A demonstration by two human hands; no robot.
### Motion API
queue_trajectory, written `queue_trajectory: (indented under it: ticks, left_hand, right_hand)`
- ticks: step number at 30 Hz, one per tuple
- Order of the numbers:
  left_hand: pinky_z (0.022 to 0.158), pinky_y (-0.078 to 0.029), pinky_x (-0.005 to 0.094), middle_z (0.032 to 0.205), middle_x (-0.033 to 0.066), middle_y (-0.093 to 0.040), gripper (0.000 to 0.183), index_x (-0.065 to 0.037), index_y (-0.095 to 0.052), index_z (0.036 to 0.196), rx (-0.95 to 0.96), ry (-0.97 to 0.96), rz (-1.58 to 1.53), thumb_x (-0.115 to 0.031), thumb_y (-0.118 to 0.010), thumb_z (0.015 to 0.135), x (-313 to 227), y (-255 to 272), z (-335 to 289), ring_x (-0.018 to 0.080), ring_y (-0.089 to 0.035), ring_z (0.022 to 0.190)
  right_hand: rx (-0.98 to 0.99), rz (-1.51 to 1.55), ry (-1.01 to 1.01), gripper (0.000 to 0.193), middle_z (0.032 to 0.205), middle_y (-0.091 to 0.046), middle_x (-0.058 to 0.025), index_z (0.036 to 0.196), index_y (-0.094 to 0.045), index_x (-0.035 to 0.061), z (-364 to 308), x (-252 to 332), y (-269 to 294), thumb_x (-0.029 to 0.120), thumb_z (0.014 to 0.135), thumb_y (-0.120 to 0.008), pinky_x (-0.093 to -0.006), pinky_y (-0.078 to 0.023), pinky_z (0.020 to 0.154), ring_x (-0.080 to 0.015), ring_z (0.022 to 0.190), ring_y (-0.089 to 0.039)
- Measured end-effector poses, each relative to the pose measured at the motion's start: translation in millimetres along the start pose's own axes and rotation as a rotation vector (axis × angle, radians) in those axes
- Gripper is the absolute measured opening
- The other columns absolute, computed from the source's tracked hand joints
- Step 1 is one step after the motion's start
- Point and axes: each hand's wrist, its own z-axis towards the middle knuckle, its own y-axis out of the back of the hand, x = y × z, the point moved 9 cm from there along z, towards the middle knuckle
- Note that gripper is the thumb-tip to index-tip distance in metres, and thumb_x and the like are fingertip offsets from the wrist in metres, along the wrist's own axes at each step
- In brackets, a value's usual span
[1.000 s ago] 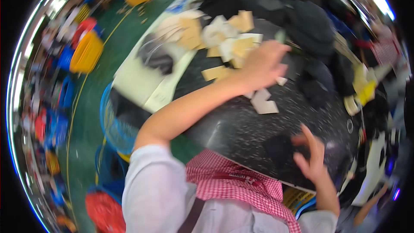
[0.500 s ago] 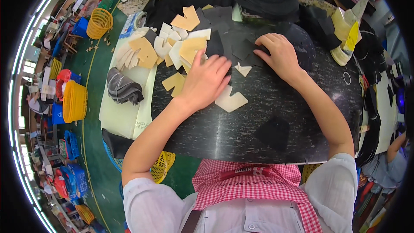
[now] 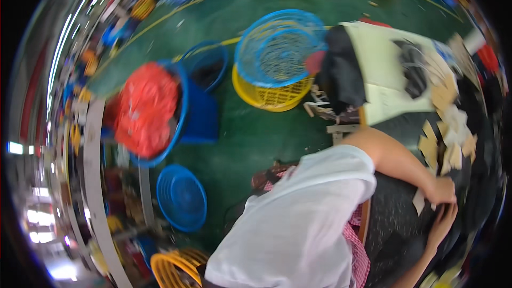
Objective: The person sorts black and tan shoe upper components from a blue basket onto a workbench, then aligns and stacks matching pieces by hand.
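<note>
**2 hands close together beside a pale piece**

The left hand (image 3: pixel 441 191) looks curled, with the right hand (image 3: pixel 444 221) just beside it, fingers outstretched, above the black table (image 3: pixel 393 202). Blur hides their grip, so I cannot tell whether either holds anything. A small pale piece (image 3: pixel 419 202) lies on the table next to the left hand. Tan and white pieces (image 3: pixel 454 128) lie in a loose pile on the far side of the left forearm. A sideways swing of that forearm could scatter the pile, since the pieces overlap without support. Drawing the left hand back carelessly might drag the pale piece toward the table's near edge.
</note>
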Motion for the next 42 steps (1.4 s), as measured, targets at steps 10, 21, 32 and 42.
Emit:
queue_trajectory:
  ticks: [10, 21, 32, 42]
  left_hand:
    - [0.068, -0.051, 0.0449, 0.089, 0.0100, -0.066, 0.021, -0.011, -0.066, 0.088, 0.331, -0.044, 0.152, -0.022, -0.064, 0.071, 14, -2, -9, 0.0308, -0.065, 0.086]
    - [0.058, -0.045, 0.0235, 0.069, 0.0016, -0.057, 0.051, -0.005, -0.050, 0.126, 0.422, 0.461, -0.887, -0.012, -0.069, 0.079, -91, 101, -58, 0.0086, -0.055, 0.062]
    - [0.049, -0.044, 0.0253, 0.063, 0.0035, -0.054, 0.046, -0.011, -0.052, 0.123, 0.703, 0.604, -0.752, -0.001, -0.062, 0.079, -120, 65, -105, 0.0101, -0.057, 0.053]
    - [0.043, -0.036, 0.0209, 0.060, -0.0019, -0.048, 0.027, -0.006, -0.060, 0.105, 0.696, 0.466, -0.601, -0.002, -0.064, 0.079, -122, 57, -106, 0.0037, -0.049, 0.046]
  right_hand:
    - [-0.199, -0.009, 0.072, 0.018, 0.117, -0.060, -0.0110, 0.102, -0.060, -0.0028, -6, 16, 38, 0.009, 0.089, -0.058, -0.0362, -0.045, 0.085, -0.0269, 0.102, -0.059]
    - [0.088, 1.182, -0.646, 0.040, 0.093, -0.059, 0.0010, 0.117, -0.055, 0.0021, -122, 99, 49, 0.003, 0.079, -0.066, -0.0168, -0.042, 0.061, -0.0036, 0.078, -0.054]
    - [-0.134, 1.042, -0.745, 0.037, 0.073, -0.056, -0.0045, 0.118, -0.047, 0.0023, -178, 94, 26, 0.001, 0.085, -0.061, -0.0204, -0.043, 0.051, -0.0083, 0.057, -0.058]
    - [-0.094, 0.879, -0.680, 0.032, 0.078, -0.056, -0.0067, 0.110, -0.048, 0.0035, -171, 89, 23, 0.003, 0.083, -0.063, -0.0265, -0.045, 0.048, -0.0135, 0.053, -0.058]
